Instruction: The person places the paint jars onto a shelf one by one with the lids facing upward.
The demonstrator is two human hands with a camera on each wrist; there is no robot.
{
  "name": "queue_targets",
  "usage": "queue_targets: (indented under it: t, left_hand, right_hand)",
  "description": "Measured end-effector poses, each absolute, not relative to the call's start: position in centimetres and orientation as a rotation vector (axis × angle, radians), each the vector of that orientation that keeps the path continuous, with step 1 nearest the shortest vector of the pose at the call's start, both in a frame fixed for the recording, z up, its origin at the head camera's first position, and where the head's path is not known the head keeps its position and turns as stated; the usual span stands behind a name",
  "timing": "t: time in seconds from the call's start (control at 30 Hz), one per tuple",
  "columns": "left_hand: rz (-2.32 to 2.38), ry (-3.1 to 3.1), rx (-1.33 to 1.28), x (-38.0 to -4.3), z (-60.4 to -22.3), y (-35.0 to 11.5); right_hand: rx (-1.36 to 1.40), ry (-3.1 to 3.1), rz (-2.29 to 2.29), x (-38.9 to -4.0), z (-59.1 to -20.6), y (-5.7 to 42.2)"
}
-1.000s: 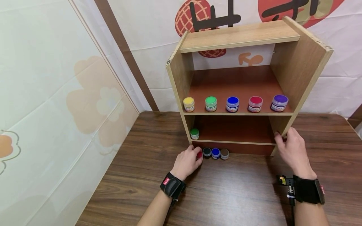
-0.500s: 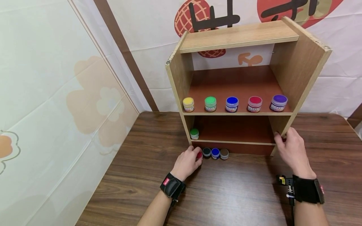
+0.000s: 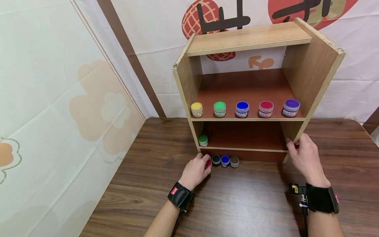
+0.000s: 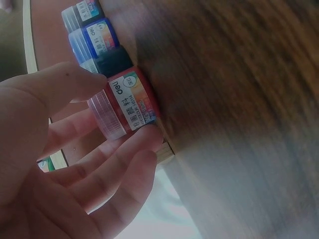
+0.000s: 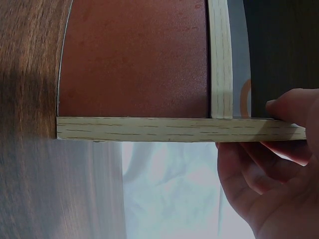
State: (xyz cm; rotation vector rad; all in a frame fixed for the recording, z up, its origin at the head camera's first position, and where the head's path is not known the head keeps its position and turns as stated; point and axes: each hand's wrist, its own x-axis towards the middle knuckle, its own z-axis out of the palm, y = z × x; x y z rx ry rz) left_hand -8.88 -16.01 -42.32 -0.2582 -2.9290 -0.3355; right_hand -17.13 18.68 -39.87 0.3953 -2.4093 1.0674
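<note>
My left hand grips a red paint jar between thumb and fingers, at the foot of the wooden shelf's left side. In the left wrist view the jar's printed label faces the camera. Right beside it stand a dark paint jar, a blue paint jar and a grey-brown paint jar, in a row along the shelf's base. My right hand holds the right side panel of the wooden shelf, thumb inside and fingers outside.
On the upper board stand several jars: yellow, light green, blue, red and purple. A green jar sits at the lower compartment's left end. The brown table meets printed cloth behind.
</note>
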Motion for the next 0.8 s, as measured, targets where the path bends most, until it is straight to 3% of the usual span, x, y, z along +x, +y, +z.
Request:
queue_targets:
  t: [0.8]
  left_hand:
    - [-0.278, -2.876, -0.309, -8.4, -41.1, -15.9]
  right_hand:
    - [0.394, -2.408, 1.071, -17.1, -39.9, 18.7]
